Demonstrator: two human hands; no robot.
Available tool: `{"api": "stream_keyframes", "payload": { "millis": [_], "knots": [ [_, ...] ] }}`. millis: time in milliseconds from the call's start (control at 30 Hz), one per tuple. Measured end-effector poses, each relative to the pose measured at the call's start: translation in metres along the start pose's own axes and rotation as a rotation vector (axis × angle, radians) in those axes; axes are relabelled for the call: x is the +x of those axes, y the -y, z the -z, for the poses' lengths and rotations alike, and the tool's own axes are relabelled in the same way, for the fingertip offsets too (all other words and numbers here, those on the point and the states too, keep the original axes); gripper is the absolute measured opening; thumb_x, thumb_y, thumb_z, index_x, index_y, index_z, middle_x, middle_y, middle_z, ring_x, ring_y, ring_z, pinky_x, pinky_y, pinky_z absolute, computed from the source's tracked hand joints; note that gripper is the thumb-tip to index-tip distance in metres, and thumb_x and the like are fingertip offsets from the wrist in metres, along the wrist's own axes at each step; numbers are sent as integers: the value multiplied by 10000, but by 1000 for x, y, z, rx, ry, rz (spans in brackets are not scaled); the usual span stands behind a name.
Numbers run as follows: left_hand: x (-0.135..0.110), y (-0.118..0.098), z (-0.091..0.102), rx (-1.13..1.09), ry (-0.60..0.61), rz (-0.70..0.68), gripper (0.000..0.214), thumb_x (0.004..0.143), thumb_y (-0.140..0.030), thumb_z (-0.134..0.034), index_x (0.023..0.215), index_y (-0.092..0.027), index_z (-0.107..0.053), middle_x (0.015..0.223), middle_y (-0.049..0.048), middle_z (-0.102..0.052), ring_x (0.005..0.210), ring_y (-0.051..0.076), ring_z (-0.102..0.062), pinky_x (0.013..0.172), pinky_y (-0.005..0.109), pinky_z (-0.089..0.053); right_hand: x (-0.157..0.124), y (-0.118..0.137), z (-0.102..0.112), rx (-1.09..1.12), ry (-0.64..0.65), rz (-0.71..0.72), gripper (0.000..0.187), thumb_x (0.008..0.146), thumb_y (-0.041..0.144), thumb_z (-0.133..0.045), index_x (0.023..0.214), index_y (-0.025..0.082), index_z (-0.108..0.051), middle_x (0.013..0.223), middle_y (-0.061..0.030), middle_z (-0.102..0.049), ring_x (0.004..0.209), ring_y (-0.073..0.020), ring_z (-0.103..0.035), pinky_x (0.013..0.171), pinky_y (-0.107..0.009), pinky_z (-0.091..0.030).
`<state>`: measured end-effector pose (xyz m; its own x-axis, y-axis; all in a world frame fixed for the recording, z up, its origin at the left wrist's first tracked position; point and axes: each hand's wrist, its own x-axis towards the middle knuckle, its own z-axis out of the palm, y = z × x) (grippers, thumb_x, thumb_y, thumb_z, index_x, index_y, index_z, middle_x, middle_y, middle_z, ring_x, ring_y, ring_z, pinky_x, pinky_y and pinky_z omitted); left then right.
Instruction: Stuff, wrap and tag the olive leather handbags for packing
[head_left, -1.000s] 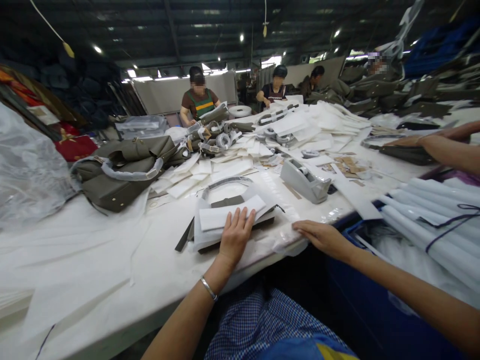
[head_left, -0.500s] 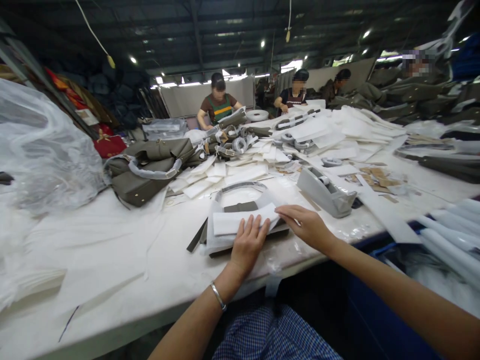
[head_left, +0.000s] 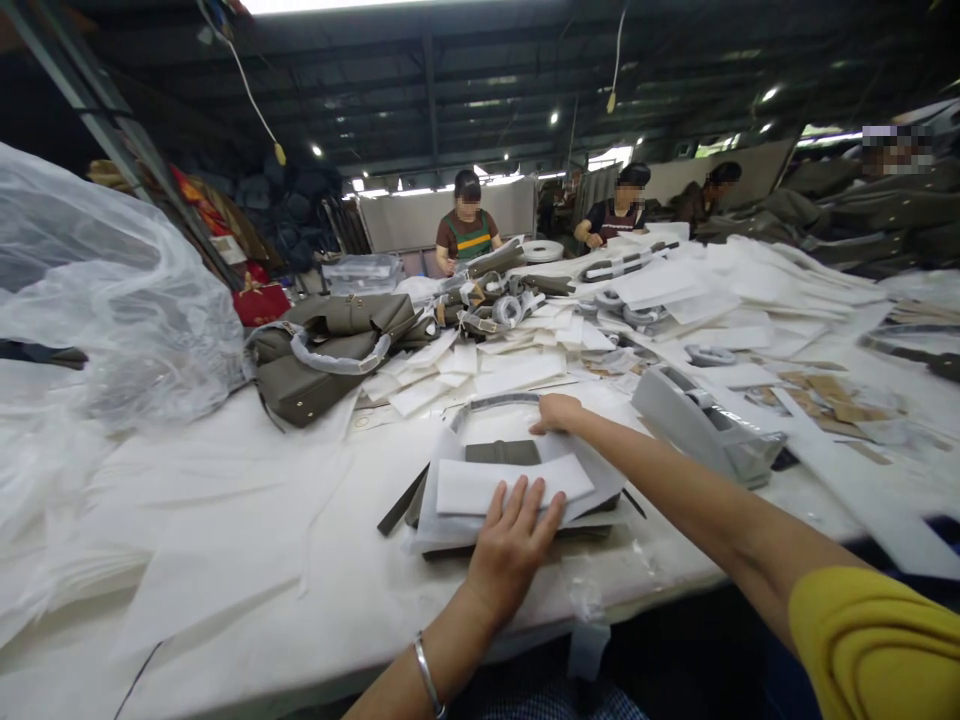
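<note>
My left hand (head_left: pixel 517 545) lies flat, fingers spread, on a folded white foam sheet (head_left: pixel 480 487). That sheet rests across a dark olive handbag (head_left: pixel 502 453), which lies on the table with more thin white wrapping around it. Beyond the foam, the bag's handle (head_left: pixel 487 403), wrapped in clear film, arches away from me. My right hand (head_left: pixel 559 412) has its fingers closed at the right side of this handle; the fingertips are partly hidden. A grey tape dispenser (head_left: pixel 686 420) stands just right of my right forearm.
Another olive handbag (head_left: pixel 330 350) sits at the back left, beside a heap of clear plastic (head_left: pixel 150 310). Loose white foam pieces (head_left: pixel 517 372) and wrapped straps pile up across the middle. White sheets (head_left: pixel 225 540) cover the table's left. Several people work at the far side.
My right hand has moved from the foam sheet's right end, away from me, to the bag's handle. My left hand still presses on the foam. The view has shifted left.
</note>
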<state>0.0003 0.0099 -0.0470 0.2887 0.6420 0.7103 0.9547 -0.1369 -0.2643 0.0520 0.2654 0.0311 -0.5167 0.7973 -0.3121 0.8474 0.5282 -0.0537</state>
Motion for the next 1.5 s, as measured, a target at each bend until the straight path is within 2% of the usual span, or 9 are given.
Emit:
{"api": "stream_keyframes", "payload": {
  "millis": [167, 367, 600, 733, 833, 1067, 1200, 1300, 1500],
  "knots": [
    [-1, 1, 3, -16, -6, -4, 393, 990, -261, -498, 1378, -264, -560, 1386, 55, -609, 1286, 269, -560, 1107, 469, -431, 2, -8, 3, 94, -9, 43, 263, 955, 367, -613, 1114, 160, -644, 1126, -72, -660, 970, -194, -650, 859, -401, -557],
    [-6, 7, 10, -30, 13, -23, 393, 997, -235, -476, 1379, -271, -558, 1393, 40, -604, 1291, 264, -555, 1099, 467, -444, -5, -19, 19, 345, -255, 170, 214, 973, 316, -588, 1067, 131, -643, 1050, -63, -695, 906, -173, -678, 815, -359, -571],
    [-6, 6, 11, -54, 56, -7, 390, 1003, -252, -472, 1384, -268, -550, 1413, 45, -586, 1297, 265, -550, 1097, 476, -447, -79, -40, 44, 592, -521, 382, 184, 929, 303, -613, 1062, 195, -677, 967, -18, -780, 942, -179, -725, 869, -283, -552],
    [-3, 7, 17, -85, 96, -4, 398, 1007, -266, -465, 1399, -253, -530, 1428, 55, -572, 1318, 277, -529, 1087, 497, -456, -144, -49, 15, 548, -603, 626, 168, 911, 316, -622, 977, 264, -768, 1015, 22, -776, 961, -202, -732, 913, -289, -560],
    [-1, 7, 18, -100, 123, -2, 410, 1000, -241, -474, 1408, -245, -515, 1431, 62, -568, 1325, 284, -523, 1083, 516, -457, -180, -51, -24, 438, -645, 762, 271, 925, 181, -550, 1091, 271, -744, 1072, 14, -764, 992, -179, -726, 942, -286, -563],
    [1, 6, 19, -159, 165, 40, 382, 959, -195, -538, 1342, -192, -553, 1442, 91, -554, 1337, 289, -512, 1112, 528, -424, -205, -50, -86, 206, -858, 953, 396, 945, 77, -471, 1271, 227, -639, 1240, -56, -702, 1183, -179, -641, 1108, -421, -462],
    [4, 4, 26, -268, 229, 137, 583, 863, -117, -633, 1418, -157, -461, 1439, 108, -555, 1379, 259, -466, 1155, 507, -380, -207, -51, -100, 155, -894, 942, 459, 953, 76, -464, 1363, 249, -573, 1306, -59, -660, 1265, -200, -580, 1111, -435, -462],
    [8, 4, 30, -291, 271, 162, 722, 822, -82, -672, 1472, -246, -405, 1464, 72, -535, 1374, 257, -473, 1154, 512, -376, -211, -54, -103, 172, -875, 950, 489, 958, 120, -500, 1427, 259, -515, 1352, -69, -626, 1313, -216, -534, 1120, -444, -453],
    [8, 3, 30, -234, 275, 123, 662, 850, -134, -675, 1450, -310, -454, 1480, 51, -517, 1355, 262, -494, 1141, 503, -390, -221, -68, -80, 329, -613, 978, 478, 983, 442, -518, 1409, 227, -540, 1388, -99, -598, 1319, -237, -533, 1149, -427, -425]
  ]
}}
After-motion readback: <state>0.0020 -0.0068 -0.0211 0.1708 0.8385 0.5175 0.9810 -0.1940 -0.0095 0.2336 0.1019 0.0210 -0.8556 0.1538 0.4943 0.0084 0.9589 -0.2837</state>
